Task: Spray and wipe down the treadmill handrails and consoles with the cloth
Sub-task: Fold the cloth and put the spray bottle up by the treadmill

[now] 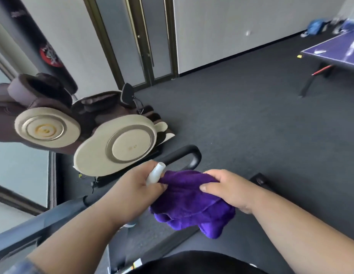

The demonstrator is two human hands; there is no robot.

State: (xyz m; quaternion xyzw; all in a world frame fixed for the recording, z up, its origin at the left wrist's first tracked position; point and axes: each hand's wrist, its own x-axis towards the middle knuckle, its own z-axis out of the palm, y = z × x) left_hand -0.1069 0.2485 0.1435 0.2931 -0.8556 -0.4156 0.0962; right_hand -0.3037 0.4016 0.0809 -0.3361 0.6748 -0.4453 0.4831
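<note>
**Both hands on cloth, bottle in left**

Left hand [136, 186] fingers curled round white spray bottle [155, 173], thumb pinching purple cloth [192, 202]. Right hand [229, 189] grips cloth's far side. Black handrail [184, 153] just behind.

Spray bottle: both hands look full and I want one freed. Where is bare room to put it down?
Widest bare floor lies between massage chair and table-tennis table. Crowded nearer: left hand holds spray bottle, right hand holds cloth, over the handrail.
</note>
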